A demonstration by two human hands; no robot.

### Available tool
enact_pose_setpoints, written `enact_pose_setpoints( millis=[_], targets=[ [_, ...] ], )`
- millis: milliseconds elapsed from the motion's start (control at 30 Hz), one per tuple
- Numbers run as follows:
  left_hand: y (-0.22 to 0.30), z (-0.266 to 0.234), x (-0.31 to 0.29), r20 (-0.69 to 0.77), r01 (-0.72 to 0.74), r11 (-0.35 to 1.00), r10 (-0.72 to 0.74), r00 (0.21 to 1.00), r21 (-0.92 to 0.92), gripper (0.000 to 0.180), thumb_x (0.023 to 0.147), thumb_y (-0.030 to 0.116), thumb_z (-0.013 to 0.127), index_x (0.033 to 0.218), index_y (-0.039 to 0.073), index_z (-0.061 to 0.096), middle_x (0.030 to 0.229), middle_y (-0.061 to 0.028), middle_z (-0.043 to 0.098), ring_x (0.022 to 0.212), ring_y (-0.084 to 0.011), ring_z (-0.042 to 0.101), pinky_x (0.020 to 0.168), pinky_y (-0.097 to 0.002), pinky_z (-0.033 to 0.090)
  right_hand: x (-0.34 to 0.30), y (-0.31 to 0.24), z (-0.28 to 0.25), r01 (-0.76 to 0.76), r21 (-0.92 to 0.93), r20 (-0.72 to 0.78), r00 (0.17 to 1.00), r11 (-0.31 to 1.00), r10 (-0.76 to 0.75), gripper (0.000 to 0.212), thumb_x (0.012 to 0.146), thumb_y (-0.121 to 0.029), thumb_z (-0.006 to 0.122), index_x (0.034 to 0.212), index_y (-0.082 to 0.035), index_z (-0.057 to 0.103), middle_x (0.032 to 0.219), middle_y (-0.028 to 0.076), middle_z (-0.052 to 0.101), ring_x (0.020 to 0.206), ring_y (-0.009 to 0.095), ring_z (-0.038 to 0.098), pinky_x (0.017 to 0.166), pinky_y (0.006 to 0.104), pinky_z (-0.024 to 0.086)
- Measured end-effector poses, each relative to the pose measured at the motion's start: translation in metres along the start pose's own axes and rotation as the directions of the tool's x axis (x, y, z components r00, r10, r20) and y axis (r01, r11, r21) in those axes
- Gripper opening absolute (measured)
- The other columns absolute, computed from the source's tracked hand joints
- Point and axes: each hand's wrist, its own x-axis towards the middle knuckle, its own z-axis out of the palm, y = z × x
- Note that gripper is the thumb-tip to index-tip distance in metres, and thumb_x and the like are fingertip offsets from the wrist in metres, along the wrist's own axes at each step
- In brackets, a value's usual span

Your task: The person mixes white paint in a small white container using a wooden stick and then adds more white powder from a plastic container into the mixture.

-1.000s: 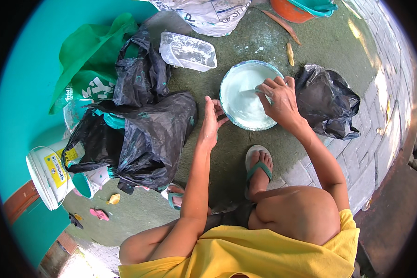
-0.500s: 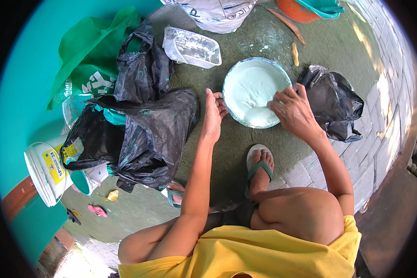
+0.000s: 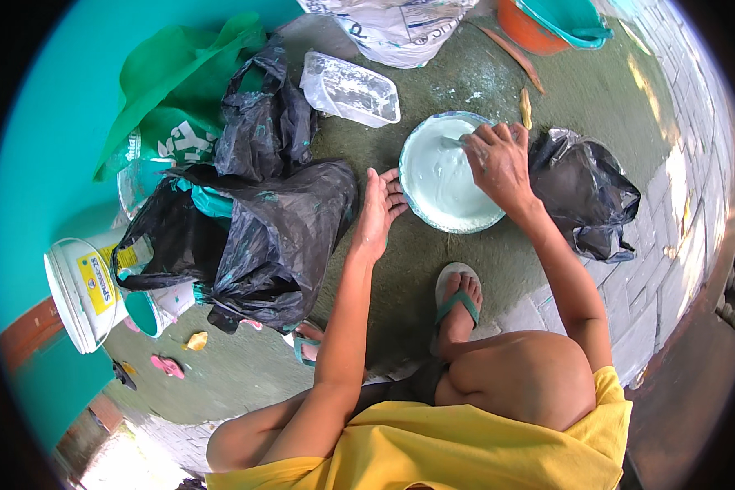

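Observation:
On the ground in front of me stands a round bowl (image 3: 409, 202) with a blue-stained rim, holding a smooth, pale mint-green paste (image 3: 438, 175). My left hand (image 3: 376, 214) is at the bowl's left side, its fingers stretched out against the outer wall and the thumb pointing up. Over the bowl's right half, my right hand (image 3: 501, 163) is closed. Its fingers grip a small tool whose pale end (image 3: 453, 142) shows by the fingertips at the paste; the rest is hidden in the hand, and its kind cannot be made out.
Black plastic bags (image 3: 282, 237) lie on the left by a white bucket (image 3: 77, 294) and a green bag (image 3: 167, 98). Beyond the bowl are a powdery clear tub (image 3: 355, 88), a white sack (image 3: 400, 33) and an orange basin (image 3: 531, 31). Another black bag (image 3: 584, 192) sits right of the bowl.
My right hand has moved from the bowl's right rim up and inward over the paste. The paste's surface marks have changed. My left hand keeps its place at the bowl's side.

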Motion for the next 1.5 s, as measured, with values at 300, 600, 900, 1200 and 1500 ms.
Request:
enact_pose_setpoints(
  millis=[300, 600, 900, 1200, 1500],
  targets=[
    [-0.035, -0.001, -0.031, 0.051, 0.092, 0.988, -0.086, 0.995, -0.127, 0.073, 0.096, 0.066, 0.027, 0.130, 0.002, 0.042, 0.121, -0.0111, 0.050, 0.118, -0.0243, 0.047, 0.105, -0.0434, 0.036, -0.005, -0.005, -0.031, 0.089, 0.174, 0.205, 0.971, 0.981, -0.124, 0.010, 0.079, -0.011, 0.066, 0.087, -0.014, 0.070, 0.082, 0.002, 0.061, 0.086, 0.022, 0.056, 0.090, 0.0407, 0.035],
    [-0.047, 0.021, -0.027, 0.015, -0.039, 0.942, 0.047, 0.999, -0.335, 0.053, 0.099, 0.059, 0.029, 0.115, 0.011, 0.043, 0.131, -0.0086, 0.043, 0.129, -0.0249, 0.040, 0.108, -0.0514, 0.034, 0.014, 0.004, -0.005, 0.150, 0.162, 0.161, 0.971, 0.975, -0.176, 0.015, 0.077, -0.010, 0.068, 0.091, -0.014, 0.071, 0.087, 0.002, 0.062, 0.090, 0.021, 0.055, 0.088, 0.0390, 0.035],
    [-0.043, 0.025, -0.020, -0.083, -0.038, 0.952, 0.013, 0.996, -0.304, 0.051, 0.099, 0.060, 0.029, 0.112, 0.013, 0.042, 0.128, -0.0077, 0.045, 0.127, -0.0236, 0.042, 0.103, -0.0553, 0.036, -0.031, -0.003, -0.023, 0.189, 0.250, 0.300, 0.917, 0.950, -0.262, 0.009, 0.078, -0.012, 0.064, 0.086, -0.015, 0.067, 0.081, 0.002, 0.057, 0.088, 0.020, 0.054, 0.090, 0.0396, 0.034],
    [-0.028, 0.034, -0.010, -0.043, -0.086, 0.973, 0.078, 0.996, -0.215, 0.051, 0.097, 0.063, 0.030, 0.110, 0.015, 0.041, 0.121, -0.0071, 0.048, 0.119, -0.0201, 0.047, 0.098, -0.0495, 0.043, -0.011, 0.010, -0.002, -0.133, 0.054, -0.082, 0.987, 0.990, 0.137, 0.009, 0.081, -0.014, 0.066, 0.090, -0.011, 0.067, 0.084, 0.003, 0.061, 0.085, 0.022, 0.056, 0.083, 0.0402, 0.035],
    [-0.028, 0.028, -0.012, -0.063, -0.091, 0.963, 0.078, 0.995, -0.253, 0.052, 0.097, 0.063, 0.028, 0.107, 0.014, 0.042, 0.118, -0.0058, 0.050, 0.117, -0.0213, 0.049, 0.098, -0.0523, 0.042, -0.034, -0.021, -0.027, -0.080, 0.264, 0.164, 0.986, 0.961, 0.036, 0.009, 0.080, -0.012, 0.067, 0.089, -0.013, 0.067, 0.081, 0.001, 0.060, 0.082, 0.021, 0.054, 0.085, 0.0398, 0.034]
  ],
)
